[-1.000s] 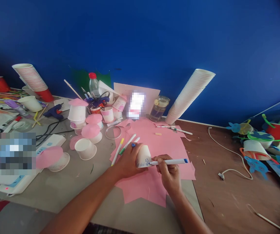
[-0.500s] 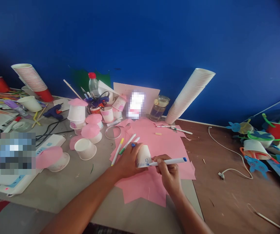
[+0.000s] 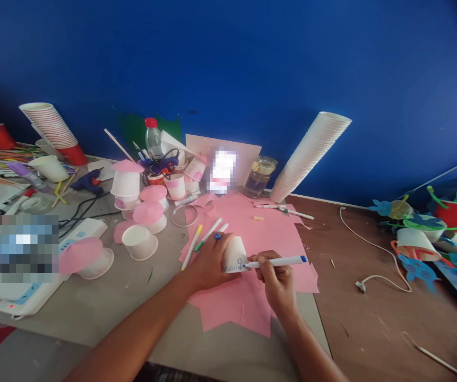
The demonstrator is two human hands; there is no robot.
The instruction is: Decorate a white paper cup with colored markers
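Against a blue wall [image 3: 228, 63], at a grey worktable [image 3: 93, 313], the right hand's fingers [image 3: 267, 260] are gripping a blue-capped white marker [image 3: 278, 261], its tip touching a white paper cup [image 3: 235, 255]. The left hand [image 3: 208, 263] is clasping that cup above pink paper [image 3: 252, 302]. Blue doodles are showing on the cup, with no readable lettering. Loose markers [image 3: 208, 235] are lying just beside the left hand, and both forearms are reaching in from below.

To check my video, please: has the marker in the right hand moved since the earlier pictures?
Yes, slightly: judged against the glass jar, the marker has shifted a little to the right since the previous picture.
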